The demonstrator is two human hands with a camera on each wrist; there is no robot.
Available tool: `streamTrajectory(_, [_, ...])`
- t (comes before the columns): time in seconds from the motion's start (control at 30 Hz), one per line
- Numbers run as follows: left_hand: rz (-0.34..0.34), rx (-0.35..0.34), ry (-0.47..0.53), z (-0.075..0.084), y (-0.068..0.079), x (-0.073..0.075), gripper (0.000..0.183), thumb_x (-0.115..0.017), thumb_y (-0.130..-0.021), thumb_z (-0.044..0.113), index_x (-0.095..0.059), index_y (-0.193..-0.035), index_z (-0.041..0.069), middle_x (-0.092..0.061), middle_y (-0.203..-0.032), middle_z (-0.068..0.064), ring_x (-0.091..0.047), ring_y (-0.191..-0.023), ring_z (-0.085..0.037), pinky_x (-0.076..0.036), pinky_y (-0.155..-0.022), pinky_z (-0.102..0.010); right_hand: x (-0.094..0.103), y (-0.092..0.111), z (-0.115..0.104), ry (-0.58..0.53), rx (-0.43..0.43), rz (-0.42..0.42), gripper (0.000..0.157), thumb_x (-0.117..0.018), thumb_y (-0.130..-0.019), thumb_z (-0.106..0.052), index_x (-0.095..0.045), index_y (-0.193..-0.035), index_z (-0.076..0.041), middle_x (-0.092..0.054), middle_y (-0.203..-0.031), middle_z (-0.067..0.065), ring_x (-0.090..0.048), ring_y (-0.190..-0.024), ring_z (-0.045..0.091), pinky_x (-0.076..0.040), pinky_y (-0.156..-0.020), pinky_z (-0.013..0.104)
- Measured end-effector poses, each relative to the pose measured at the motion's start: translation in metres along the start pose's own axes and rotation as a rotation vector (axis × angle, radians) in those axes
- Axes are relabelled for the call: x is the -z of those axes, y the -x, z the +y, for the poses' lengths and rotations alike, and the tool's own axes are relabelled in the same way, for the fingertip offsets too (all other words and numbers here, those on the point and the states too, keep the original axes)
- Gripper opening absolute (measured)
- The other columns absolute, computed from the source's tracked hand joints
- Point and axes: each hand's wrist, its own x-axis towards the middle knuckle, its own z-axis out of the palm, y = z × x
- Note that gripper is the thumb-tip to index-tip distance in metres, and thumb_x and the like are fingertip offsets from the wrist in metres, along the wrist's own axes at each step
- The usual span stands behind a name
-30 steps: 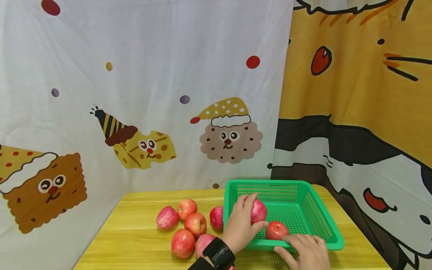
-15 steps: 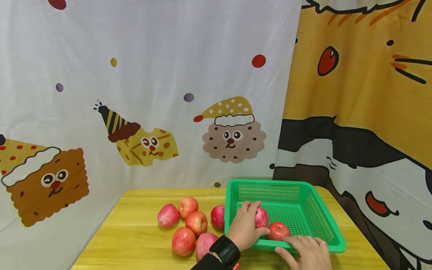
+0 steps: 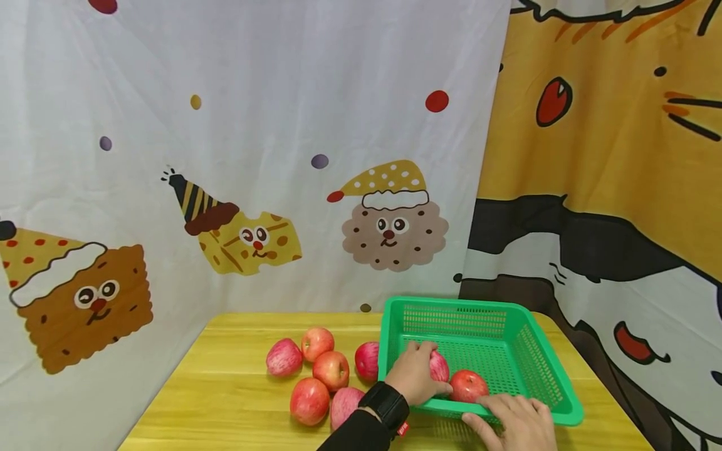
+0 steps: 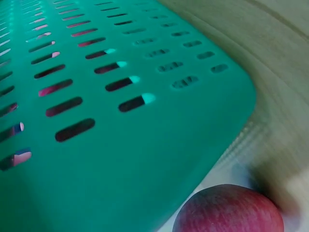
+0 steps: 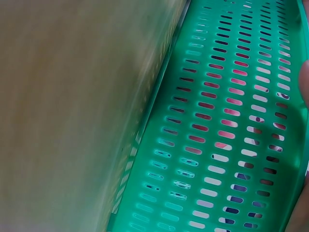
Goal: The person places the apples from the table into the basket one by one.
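In the head view my left hand (image 3: 414, 374) reaches over the near left side of a green plastic basket (image 3: 564, 382). Its fingers curl over a pinkish-red apple (image 3: 440, 366) low in the basket, partly hidden by the hand. Beside it, against the front wall, sits a redder apple (image 3: 469, 386). My right hand (image 3: 521, 423) grips the front rim, thumb outside and fingers over the top. The left wrist view shows the slotted basket wall (image 4: 145, 159) close up; in the right wrist view, red shows through the slots of the wall (image 5: 212, 96).
Several apples (image 3: 331, 370) lie grouped on the yellow wooden table (image 3: 225, 388) left of the basket. One apple (image 3: 368, 361) is right by its left wall. A cartoon-printed curtain (image 3: 271, 125) hangs behind the table.
My left hand has lowered the pinkish-red apple to beside the redder one in the basket. The right hand keeps its hold on the rim. The head view has shifted slightly.
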Motion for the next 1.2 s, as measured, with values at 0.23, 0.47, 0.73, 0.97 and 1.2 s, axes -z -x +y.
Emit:
streamTrajectory(0.23, [-0.022, -0.013, -0.018, 0.002, 0.000, 0.001, 0.078, -0.092, -0.082, 0.049, -0.059, -0.148, 0.023, -0.063, -0.134, -0.012, -0.069, -0.099, -0.025, -0.061, -0.084, -0.037, 0.001, 0.000, 0.001, 0.004, -0.005, -0.040, 0.033, -0.092, -0.072, -0.057, -0.079, -0.089, -0.031, -0.077, -0.087, -0.012, -0.067, -0.081, 0.019, -0.037, -0.086, 0.048])
streamTrajectory(0.47, [-0.019, -0.034, -0.061, 0.001, -0.001, 0.000, 0.076, -0.090, -0.083, 0.052, -0.060, -0.147, 0.024, -0.063, -0.135, -0.011, -0.070, -0.101, -0.024, -0.061, -0.085, -0.035, 0.001, 0.000, 0.001, 0.009, 0.012, -0.023, 0.032, -0.093, -0.071, -0.054, -0.079, -0.088, -0.031, -0.077, -0.086, -0.012, -0.066, -0.080, 0.019, -0.037, -0.085, 0.047])
streamTrajectory(0.73, [0.008, -0.062, -0.132, 0.000, 0.001, -0.001, 0.068, -0.087, -0.085, 0.056, -0.067, -0.141, 0.022, -0.066, -0.132, -0.009, -0.069, -0.110, -0.029, -0.061, -0.088, -0.036, 0.000, 0.001, 0.003, 0.016, 0.016, -0.015, 0.032, -0.092, -0.071, -0.056, -0.080, -0.087, -0.031, -0.075, -0.084, -0.014, -0.066, -0.078, 0.018, -0.039, -0.082, 0.045])
streamTrajectory(0.97, [0.084, -0.076, -0.213, -0.002, 0.000, -0.005, 0.056, -0.081, -0.090, 0.058, -0.072, -0.133, 0.023, -0.068, -0.129, -0.005, -0.067, -0.116, -0.030, -0.061, -0.094, -0.038, -0.003, 0.002, 0.004, 0.015, 0.026, 0.003, 0.032, -0.093, -0.070, -0.056, -0.080, -0.087, -0.032, -0.075, -0.084, -0.014, -0.065, -0.077, 0.017, -0.039, -0.082, 0.044])
streamTrajectory(1.2, [0.235, -0.198, -0.304, -0.008, 0.012, 0.002, 0.047, -0.075, -0.096, 0.058, -0.075, -0.127, 0.023, -0.071, -0.129, -0.001, -0.067, -0.116, -0.023, -0.060, -0.095, -0.038, -0.004, 0.003, 0.003, 0.010, 0.021, 0.013, 0.031, -0.094, -0.069, -0.052, -0.079, -0.088, -0.033, -0.075, -0.084, -0.013, -0.066, -0.078, 0.017, -0.038, -0.082, 0.044])
